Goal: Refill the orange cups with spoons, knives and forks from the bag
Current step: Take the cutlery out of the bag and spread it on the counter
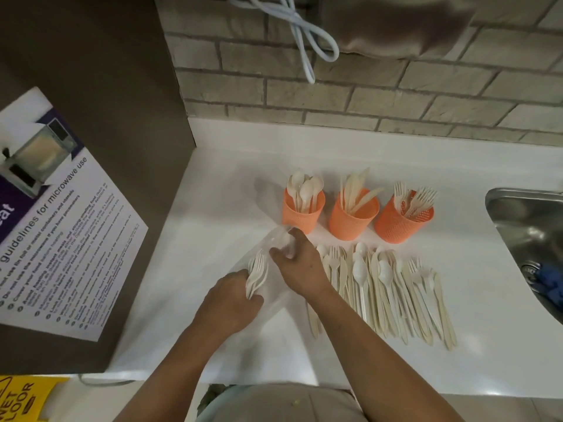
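Gleaming white counter [426, 345] under brick wall [365, 99]

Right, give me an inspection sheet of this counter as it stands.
Surface: white counter.
Job's things: three orange cups: spoons, knives, forks; clear bag; loose cutlery pile in front of cups.
Clutter: nothing seen.
Hands: left hand grips a cutlery bunch; right hand holds the bag's mouth.
Cables: white cord hangs on the brick wall.
Surroundings: sink right; microwave poster left; wet-floor sign.
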The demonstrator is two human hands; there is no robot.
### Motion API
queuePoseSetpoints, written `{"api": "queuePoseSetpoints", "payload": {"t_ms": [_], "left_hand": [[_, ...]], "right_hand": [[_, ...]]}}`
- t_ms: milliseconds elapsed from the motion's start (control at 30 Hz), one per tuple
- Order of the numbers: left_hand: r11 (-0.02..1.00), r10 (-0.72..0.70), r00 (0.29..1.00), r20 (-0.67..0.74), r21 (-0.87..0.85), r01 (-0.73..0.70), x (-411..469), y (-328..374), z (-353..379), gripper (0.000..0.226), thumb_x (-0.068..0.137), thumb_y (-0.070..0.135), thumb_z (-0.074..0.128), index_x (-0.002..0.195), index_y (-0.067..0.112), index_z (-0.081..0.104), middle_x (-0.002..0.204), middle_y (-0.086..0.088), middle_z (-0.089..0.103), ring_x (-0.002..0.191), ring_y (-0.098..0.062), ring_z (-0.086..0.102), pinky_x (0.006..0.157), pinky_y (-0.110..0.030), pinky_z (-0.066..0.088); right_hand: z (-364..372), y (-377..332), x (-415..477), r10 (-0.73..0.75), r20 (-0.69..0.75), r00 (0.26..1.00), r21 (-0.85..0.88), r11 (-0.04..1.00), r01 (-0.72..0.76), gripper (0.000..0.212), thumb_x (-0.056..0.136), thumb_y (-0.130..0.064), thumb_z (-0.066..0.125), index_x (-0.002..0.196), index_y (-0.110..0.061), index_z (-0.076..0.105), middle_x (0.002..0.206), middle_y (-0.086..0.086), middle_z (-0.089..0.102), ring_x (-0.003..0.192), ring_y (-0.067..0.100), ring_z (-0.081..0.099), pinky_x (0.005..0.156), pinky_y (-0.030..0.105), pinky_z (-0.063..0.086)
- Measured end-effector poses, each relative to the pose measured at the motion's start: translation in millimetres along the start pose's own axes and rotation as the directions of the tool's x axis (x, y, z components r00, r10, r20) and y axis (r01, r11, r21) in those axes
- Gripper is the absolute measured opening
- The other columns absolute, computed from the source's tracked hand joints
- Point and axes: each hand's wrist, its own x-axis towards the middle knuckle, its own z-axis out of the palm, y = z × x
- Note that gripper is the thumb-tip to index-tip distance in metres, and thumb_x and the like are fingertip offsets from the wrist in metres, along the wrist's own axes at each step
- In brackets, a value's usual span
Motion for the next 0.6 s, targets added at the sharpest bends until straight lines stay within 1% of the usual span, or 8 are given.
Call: {"api": "queuePoseSetpoints", "payload": {"t_ms": [133, 233, 300, 367, 433, 467, 533, 600], "left_hand": [[0.985, 0.004, 1.0, -0.027, -0.171, -0.008, -5, 2, 3, 0.014, 0.093, 0.028, 0.058, 0.104, 0.023, 0.052, 0.091, 0.004, 0.064, 0.077, -0.016, 0.063, 0.064, -0.03, 0.049], [0.964, 0.025, 0.997, -0.077, -0.262, -0.044, -12, 0, 9, 0.011, 0.098, 0.025, 0.055, 0.107, 0.022, 0.05, 0.082, 0.006, 0.061, 0.068, -0.012, 0.059, 0.056, -0.024, 0.042], [0.939, -0.01, 0.988, -0.152, -0.34, -0.043, -14, -1, 10, 0.019, 0.1, 0.026, 0.058, 0.117, 0.019, 0.054, 0.088, 0.004, 0.065, 0.072, -0.013, 0.062, 0.058, -0.022, 0.044], [0.927, -0.035, 0.972, -0.231, -0.371, -0.054, -14, 1, 9, 0.024, 0.101, 0.029, 0.058, 0.122, 0.017, 0.054, 0.098, 0.001, 0.067, 0.081, -0.014, 0.065, 0.063, -0.022, 0.047], [0.923, -0.046, 0.951, -0.306, -0.377, -0.077, -14, 4, 5, 0.015, 0.102, 0.029, 0.057, 0.112, 0.018, 0.055, 0.095, 0.002, 0.065, 0.083, -0.016, 0.065, 0.064, -0.025, 0.048], [0.927, -0.041, 0.943, -0.33, -0.364, -0.087, -12, 5, 2, 0.01, 0.102, 0.028, 0.058, 0.103, 0.018, 0.054, 0.088, 0.002, 0.064, 0.078, -0.018, 0.064, 0.061, -0.028, 0.049], [0.952, -0.02, 0.956, -0.293, -0.297, -0.071, -7, 3, -4, 0.012, 0.098, 0.025, 0.059, 0.09, 0.018, 0.052, 0.079, -0.001, 0.061, 0.07, -0.023, 0.062, 0.061, -0.04, 0.052], [0.977, -0.009, 0.99, -0.14, -0.213, -0.021, -2, -1, -9, 0.006, 0.094, 0.026, 0.059, 0.093, 0.02, 0.057, 0.081, 0.001, 0.065, 0.072, -0.022, 0.064, 0.066, -0.04, 0.055]], "right_hand": [[-4, 2, 4, 0.236, -0.01, 0.972, 0.276, 0.934, -0.224, 0.036, 0.086, -0.013, 0.068, 0.121, -0.018, 0.059, 0.1, 0.001, 0.068, 0.081, 0.018, 0.063, 0.061, 0.022, 0.045], [-5, 4, 4, 0.372, 0.103, 0.922, 0.55, 0.751, -0.365, 0.021, 0.091, -0.006, 0.054, 0.109, -0.006, 0.064, 0.069, 0.001, 0.064, 0.06, 0.016, 0.054, 0.055, 0.026, 0.043], [-3, 5, 2, 0.372, 0.172, 0.912, 0.627, 0.672, -0.393, 0.016, 0.096, -0.008, 0.054, 0.108, -0.007, 0.065, 0.071, -0.001, 0.063, 0.064, 0.014, 0.056, 0.059, 0.026, 0.048], [0, 8, 2, 0.346, 0.16, 0.925, 0.577, 0.727, -0.372, 0.028, 0.096, -0.02, 0.064, 0.124, -0.017, 0.06, 0.101, 0.0, 0.07, 0.087, 0.013, 0.066, 0.081, 0.031, 0.058], [2, 11, 1, 0.202, 0.06, 0.978, 0.339, 0.917, -0.21, 0.056, 0.093, -0.03, 0.071, 0.143, -0.025, 0.047, 0.128, -0.005, 0.061, 0.113, 0.016, 0.063, 0.101, 0.036, 0.054], [3, 11, -1, 0.095, 0.029, 0.995, 0.21, 0.973, -0.099, 0.065, 0.093, -0.028, 0.071, 0.15, -0.025, 0.04, 0.131, -0.008, 0.057, 0.115, 0.014, 0.061, 0.103, 0.033, 0.051], [4, 11, -4, -0.042, -0.028, 0.999, 0.064, 0.997, 0.043, 0.07, 0.096, -0.019, 0.065, 0.157, -0.024, 0.031, 0.116, -0.008, 0.06, 0.096, 0.008, 0.062, 0.092, 0.024, 0.047], [3, 11, -4, -0.07, -0.113, 0.991, 0.044, 0.996, 0.075, 0.068, 0.098, -0.012, 0.057, 0.158, -0.023, 0.028, 0.097, -0.002, 0.065, 0.077, 0.007, 0.061, 0.082, 0.025, 0.047]]}}
